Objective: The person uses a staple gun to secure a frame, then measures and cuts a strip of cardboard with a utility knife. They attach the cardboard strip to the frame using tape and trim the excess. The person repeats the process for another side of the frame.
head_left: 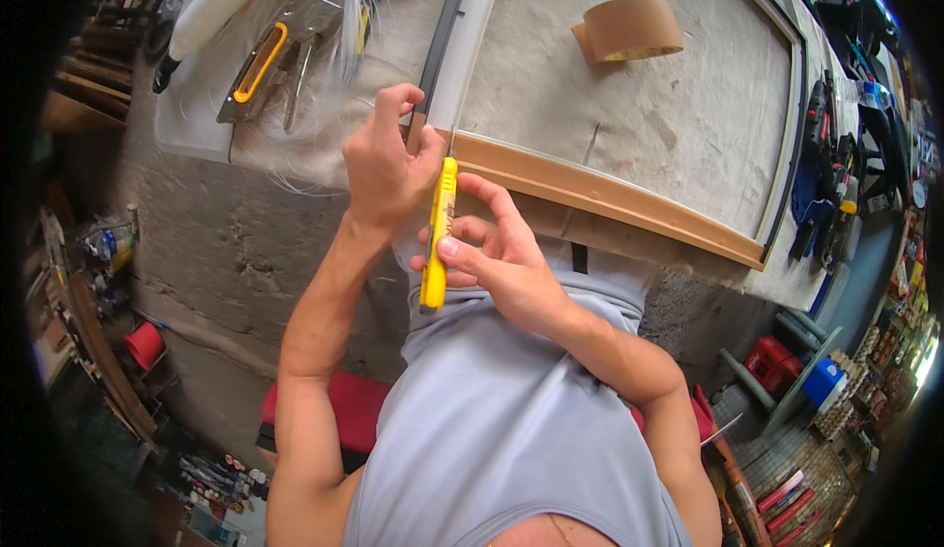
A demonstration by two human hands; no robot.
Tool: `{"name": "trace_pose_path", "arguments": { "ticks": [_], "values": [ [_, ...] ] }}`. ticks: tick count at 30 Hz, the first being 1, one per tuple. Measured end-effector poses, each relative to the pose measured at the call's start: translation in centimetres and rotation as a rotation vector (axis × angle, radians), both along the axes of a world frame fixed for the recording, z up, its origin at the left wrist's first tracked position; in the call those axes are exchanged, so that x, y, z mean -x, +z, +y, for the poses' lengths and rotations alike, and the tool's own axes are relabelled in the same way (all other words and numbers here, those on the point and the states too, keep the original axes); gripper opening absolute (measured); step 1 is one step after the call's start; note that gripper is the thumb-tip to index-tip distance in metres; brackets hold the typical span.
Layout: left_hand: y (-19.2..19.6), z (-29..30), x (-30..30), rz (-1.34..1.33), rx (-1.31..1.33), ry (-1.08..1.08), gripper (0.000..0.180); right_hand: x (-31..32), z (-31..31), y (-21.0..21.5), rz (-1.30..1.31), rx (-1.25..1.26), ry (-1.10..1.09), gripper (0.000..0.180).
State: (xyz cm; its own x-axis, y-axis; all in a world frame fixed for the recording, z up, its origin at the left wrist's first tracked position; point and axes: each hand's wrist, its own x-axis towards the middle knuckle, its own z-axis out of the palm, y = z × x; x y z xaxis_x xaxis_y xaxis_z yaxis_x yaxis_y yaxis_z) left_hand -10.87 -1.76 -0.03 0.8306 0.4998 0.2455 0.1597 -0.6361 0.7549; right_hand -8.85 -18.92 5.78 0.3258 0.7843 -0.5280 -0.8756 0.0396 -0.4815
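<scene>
A yellow utility knife (439, 242) is in my right hand (511, 270), held between thumb and fingers. Its blade points away from me and meets the near left corner of a rectangular frame (787, 144). Brown tape (610, 198) covers the frame's near bar and wraps onto that corner. My left hand (385, 169) grips the corner, thumb on the taped part and index finger bent at the outer edge; its other fingers are mostly hidden. A roll of brown tape (634, 28) lies on the cloth inside the frame.
The frame rests on a pale, stained cloth (678, 144). To its left are a taping knife with a yellow-edged handle (261, 63), a coil of clear line (320, 105) and a white tube (221, 1). Hand tools (821, 164) crowd the right side. A red stool (344, 409) is beneath me.
</scene>
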Motion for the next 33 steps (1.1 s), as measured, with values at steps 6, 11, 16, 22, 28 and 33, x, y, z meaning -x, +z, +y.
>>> {"name": "trace_pose_path", "arguments": {
  "ticks": [6,11,16,22,28,33],
  "values": [
    [0.2,-0.2,0.0,0.033,0.069,0.059,0.035,0.2,0.6,-0.5,-0.018,0.000,-0.009,0.070],
    [0.0,0.2,0.0,0.039,0.107,0.049,0.035,0.6,1.4,-0.2,-0.002,0.019,-0.050,0.076],
    [0.3,0.4,0.1,0.051,0.148,0.025,0.034,0.5,2.3,0.2,-0.083,0.086,-0.048,0.082],
    [0.1,0.7,0.1,0.026,0.162,-0.002,0.032,0.6,2.8,-0.4,-0.120,0.074,-0.020,0.078],
    [0.0,0.8,0.2,0.033,0.193,-0.002,0.031,-0.2,2.4,0.1,-0.104,0.070,0.035,0.077],
    [-0.1,1.0,0.3,0.017,0.193,-0.013,0.030,-0.9,2.3,1.0,-0.027,0.069,0.029,0.078]
  ]
}}
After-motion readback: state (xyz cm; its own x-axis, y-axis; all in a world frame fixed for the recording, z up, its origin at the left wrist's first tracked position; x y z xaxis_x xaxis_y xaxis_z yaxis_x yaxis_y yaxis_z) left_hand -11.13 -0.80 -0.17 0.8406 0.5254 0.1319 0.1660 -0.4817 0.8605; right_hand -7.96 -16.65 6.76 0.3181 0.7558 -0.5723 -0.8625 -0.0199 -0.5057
